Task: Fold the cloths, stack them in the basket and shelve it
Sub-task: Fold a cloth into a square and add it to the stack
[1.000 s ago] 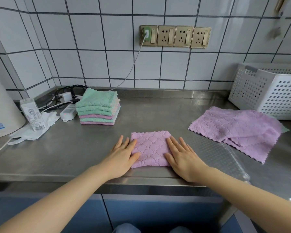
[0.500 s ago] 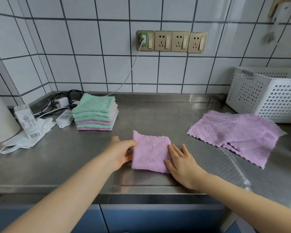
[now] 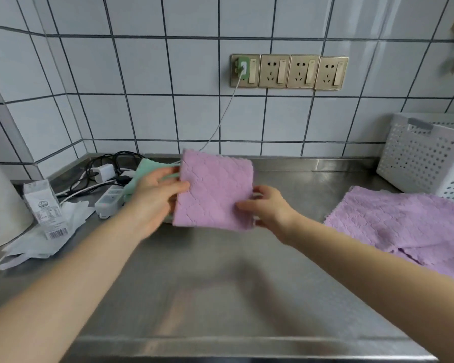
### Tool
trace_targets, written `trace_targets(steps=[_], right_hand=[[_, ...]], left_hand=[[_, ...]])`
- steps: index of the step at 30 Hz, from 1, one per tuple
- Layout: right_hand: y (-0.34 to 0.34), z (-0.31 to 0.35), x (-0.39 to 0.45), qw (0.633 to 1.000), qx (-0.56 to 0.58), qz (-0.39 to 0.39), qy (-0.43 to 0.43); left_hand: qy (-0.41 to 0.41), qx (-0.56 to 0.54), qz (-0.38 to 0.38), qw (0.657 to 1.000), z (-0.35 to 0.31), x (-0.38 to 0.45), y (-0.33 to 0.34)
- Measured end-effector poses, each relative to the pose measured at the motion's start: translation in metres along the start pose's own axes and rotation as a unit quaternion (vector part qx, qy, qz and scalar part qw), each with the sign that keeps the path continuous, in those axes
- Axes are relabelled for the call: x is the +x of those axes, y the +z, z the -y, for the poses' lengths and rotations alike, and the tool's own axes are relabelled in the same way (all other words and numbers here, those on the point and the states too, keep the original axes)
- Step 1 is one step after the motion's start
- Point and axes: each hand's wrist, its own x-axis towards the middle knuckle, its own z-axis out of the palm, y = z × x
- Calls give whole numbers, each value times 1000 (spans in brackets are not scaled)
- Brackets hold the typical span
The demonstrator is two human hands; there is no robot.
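Observation:
A folded purple cloth [image 3: 214, 192] is lifted off the steel counter [image 3: 220, 284], tilted towards me. My left hand [image 3: 152, 195] pinches its left edge and my right hand [image 3: 266, 205] holds its right edge. Behind the cloth and my left hand, the stack of folded green and pink cloths [image 3: 139, 174] is mostly hidden; only a green corner shows. Unfolded purple cloths [image 3: 404, 226] lie in a loose heap at the right. The white perforated basket [image 3: 427, 155] stands at the back right against the tiled wall.
At the back left lie a power strip [image 3: 109, 201], a charger with tangled cables [image 3: 102, 170], a small carton [image 3: 46, 208] on a white plastic bag [image 3: 37, 244], and a large white appliance [image 3: 0, 205]. A cable hangs from the wall sockets [image 3: 288, 72].
Both hands have picked the folded purple cloth up from the counter and carried it up and to the back left, in front of the stack. The camera has moved closer.

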Motion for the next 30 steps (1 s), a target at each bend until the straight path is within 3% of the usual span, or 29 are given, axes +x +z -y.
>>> trace_targets(steps=[7, 9, 14, 20, 22, 25, 30], right_hand=[[90, 68, 101, 995, 92, 4, -49], [111, 65, 121, 996, 84, 14, -29], [128, 39, 133, 998, -22, 50, 43], [124, 37, 132, 996, 29, 81, 7], [123, 35, 129, 996, -29, 74, -29], [124, 31, 125, 980, -173, 49, -85], [117, 33, 110, 948, -290, 56, -115]], left_hand=[[145, 173, -137, 964, -46, 100, -77], [129, 198, -145, 961, -40, 119, -92], [-11, 258, -87, 962, 0, 127, -113], [26, 213, -81, 973, 5, 125, -120], [87, 273, -92, 954, 7, 126, -120], [158, 411, -81, 894, 12, 126, -123], [93, 485, -14, 870, 18, 121, -128]])
